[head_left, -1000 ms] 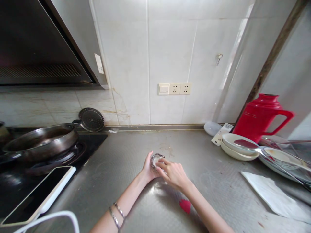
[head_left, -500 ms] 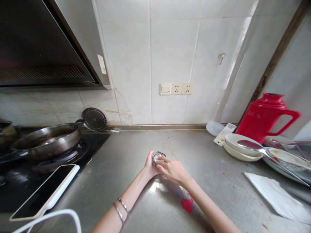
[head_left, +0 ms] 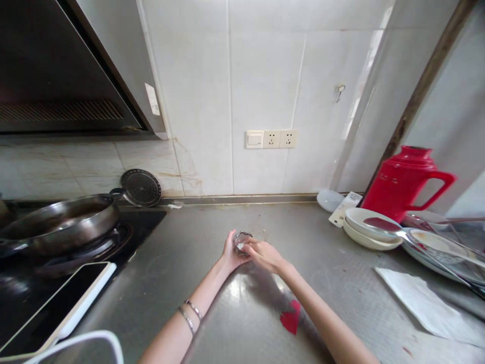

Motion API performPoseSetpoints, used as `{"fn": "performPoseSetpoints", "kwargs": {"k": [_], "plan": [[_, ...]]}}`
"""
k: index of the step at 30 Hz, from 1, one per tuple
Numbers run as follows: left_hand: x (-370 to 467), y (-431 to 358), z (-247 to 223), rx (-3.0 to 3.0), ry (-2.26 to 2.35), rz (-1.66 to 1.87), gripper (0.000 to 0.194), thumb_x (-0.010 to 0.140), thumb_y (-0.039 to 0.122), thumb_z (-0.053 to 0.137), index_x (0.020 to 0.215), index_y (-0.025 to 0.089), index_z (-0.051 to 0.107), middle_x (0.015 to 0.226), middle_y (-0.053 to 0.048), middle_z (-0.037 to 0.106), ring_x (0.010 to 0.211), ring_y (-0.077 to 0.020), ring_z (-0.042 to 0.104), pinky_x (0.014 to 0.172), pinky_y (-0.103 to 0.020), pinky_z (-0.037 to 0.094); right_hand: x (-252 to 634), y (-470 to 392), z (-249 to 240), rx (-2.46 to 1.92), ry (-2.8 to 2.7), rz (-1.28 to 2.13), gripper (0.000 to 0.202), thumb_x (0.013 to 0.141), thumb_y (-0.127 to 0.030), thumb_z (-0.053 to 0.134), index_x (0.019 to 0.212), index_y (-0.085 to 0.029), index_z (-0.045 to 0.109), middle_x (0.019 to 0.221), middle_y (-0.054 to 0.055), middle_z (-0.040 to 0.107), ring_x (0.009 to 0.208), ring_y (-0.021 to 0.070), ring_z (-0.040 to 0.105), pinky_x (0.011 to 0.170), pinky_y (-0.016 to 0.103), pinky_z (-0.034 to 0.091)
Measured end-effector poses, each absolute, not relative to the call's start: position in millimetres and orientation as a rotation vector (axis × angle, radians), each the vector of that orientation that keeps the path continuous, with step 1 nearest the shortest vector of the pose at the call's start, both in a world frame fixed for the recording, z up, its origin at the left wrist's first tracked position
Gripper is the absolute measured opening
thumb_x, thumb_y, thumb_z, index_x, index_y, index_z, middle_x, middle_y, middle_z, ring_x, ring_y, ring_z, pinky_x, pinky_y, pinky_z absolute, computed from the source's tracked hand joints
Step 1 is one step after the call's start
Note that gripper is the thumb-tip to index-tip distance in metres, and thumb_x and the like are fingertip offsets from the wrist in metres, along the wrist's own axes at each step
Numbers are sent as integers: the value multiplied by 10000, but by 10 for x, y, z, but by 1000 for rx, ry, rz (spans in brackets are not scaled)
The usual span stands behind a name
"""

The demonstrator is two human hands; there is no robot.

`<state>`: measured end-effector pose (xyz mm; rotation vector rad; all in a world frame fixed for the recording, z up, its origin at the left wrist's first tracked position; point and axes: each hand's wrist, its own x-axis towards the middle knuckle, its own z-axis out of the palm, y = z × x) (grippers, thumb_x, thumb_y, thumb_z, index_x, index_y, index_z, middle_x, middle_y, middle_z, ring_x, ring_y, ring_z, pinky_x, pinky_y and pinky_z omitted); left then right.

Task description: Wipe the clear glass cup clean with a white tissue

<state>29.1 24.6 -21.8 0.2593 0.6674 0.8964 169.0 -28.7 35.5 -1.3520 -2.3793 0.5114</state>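
Observation:
My left hand is wrapped round the left side of a small, round, clear glass dish with a dark, bumpy-looking rim. The dish is held over the steel counter. My right hand has its fingers drawn together and reaching into the dish. A small white patch shows by these fingertips; whether it is tissue or cloth I cannot tell. The undersides of both hands are hidden. Two bracelets circle the left forearm.
At left, a steel pan sits on the black stove, with a phone and white cable in front. A red thermos jug, stacked bowls and white paper stand or lie right. A red patch shows on the counter.
The right fingers have curled inward and reach deeper into the dish; before, they were straighter across its rim. The whole view has shifted slightly.

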Motion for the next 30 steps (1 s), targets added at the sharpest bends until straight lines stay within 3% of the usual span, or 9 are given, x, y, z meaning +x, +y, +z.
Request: {"fn": "performPoseSetpoints", "kwargs": {"k": [7,11,17,21,27,30], "plan": [[294,232,-253,303,625,944,415,836,489,475,763,115,640,596,-58,664,511,-180,609,544,-285,477,1667,-401,323,-1350,-2466,345,443,978,-357,236,1149,-301,641,1356,-14,530,1041,200,619,828,281,436],[315,197,-247,317,619,974,386,836,460,492,711,121,630,575,-48,657,501,-169,607,554,-273,475,1620,-474,365,-1466,-2470,170,415,971,-389,255,1231,-320,571,1325,9,549,951,202,652,744,281,447],[316,131,-168,312,671,942,410,828,501,493,706,133,625,564,-44,655,487,-179,598,516,-275,448,1615,-500,422,-1534,-2430,147,473,984,-410,222,1009,-246,665,1132,42,645,846,189,661,663,262,414],[323,118,-158,331,651,896,480,836,540,450,767,107,646,599,-61,667,498,-190,601,508,-286,446,1647,-506,403,-1445,-2432,305,521,997,-390,191,947,-232,685,1109,33,650,892,176,648,712,254,412],[356,148,-249,319,651,980,393,845,462,482,679,131,615,540,-32,632,489,-167,598,541,-266,458,1644,-535,350,-1420,-2456,301,474,993,-384,192,1161,-289,624,1341,11,523,977,187,638,771,268,432],[366,154,-276,316,637,976,382,852,455,487,662,144,601,541,-17,633,490,-151,599,555,-254,464,1621,-545,343,-1484,-2441,199,432,982,-391,224,1247,-302,554,1342,22,523,943,198,653,744,278,443]]}}
